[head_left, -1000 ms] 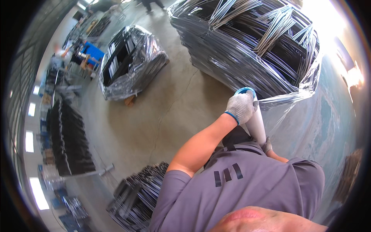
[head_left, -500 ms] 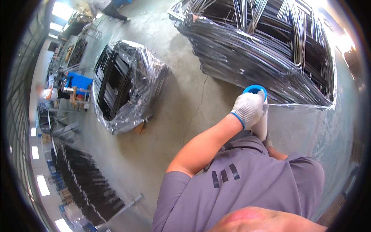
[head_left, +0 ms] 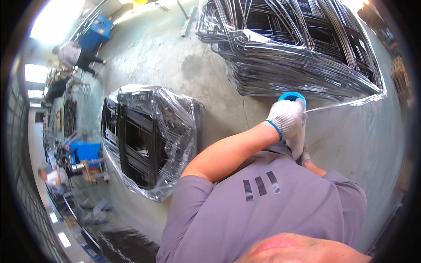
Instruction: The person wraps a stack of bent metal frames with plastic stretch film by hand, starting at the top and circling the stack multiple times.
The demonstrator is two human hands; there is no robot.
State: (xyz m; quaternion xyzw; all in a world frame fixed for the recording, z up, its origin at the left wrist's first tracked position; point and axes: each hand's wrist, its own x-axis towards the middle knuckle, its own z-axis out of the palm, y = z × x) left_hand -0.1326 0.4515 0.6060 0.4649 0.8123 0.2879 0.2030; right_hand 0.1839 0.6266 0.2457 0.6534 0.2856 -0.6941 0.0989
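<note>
My left hand [head_left: 286, 119], in a white knit glove with a blue cuff, is closed around the upper end of a roll of clear stretch film [head_left: 297, 142]. A blue ring [head_left: 293, 95] shows at the roll's top. My gloved right hand [head_left: 305, 156] is at the roll's lower end; its fingers are mostly hidden behind the roll. The roll stands tilted close to my body. From it a taut strip of film [head_left: 344, 103] runs right to the corner of a tall stack of black metal frames [head_left: 280, 72], whose sides are wrapped in film.
Left of me stands a second film-wrapped stack of black frames [head_left: 144, 140]. Farther left are a blue bin [head_left: 85, 151], a seated person [head_left: 53, 177] and workbenches. A walking person [head_left: 76, 57] is at the far left. Wooden pallets [head_left: 399, 72] stand at the right edge.
My view has turned, so the smaller stack sits lower and nearer. Both hands stay on the roll, which keeps close to my body. The film strip now slopes up toward the stack's right corner.
</note>
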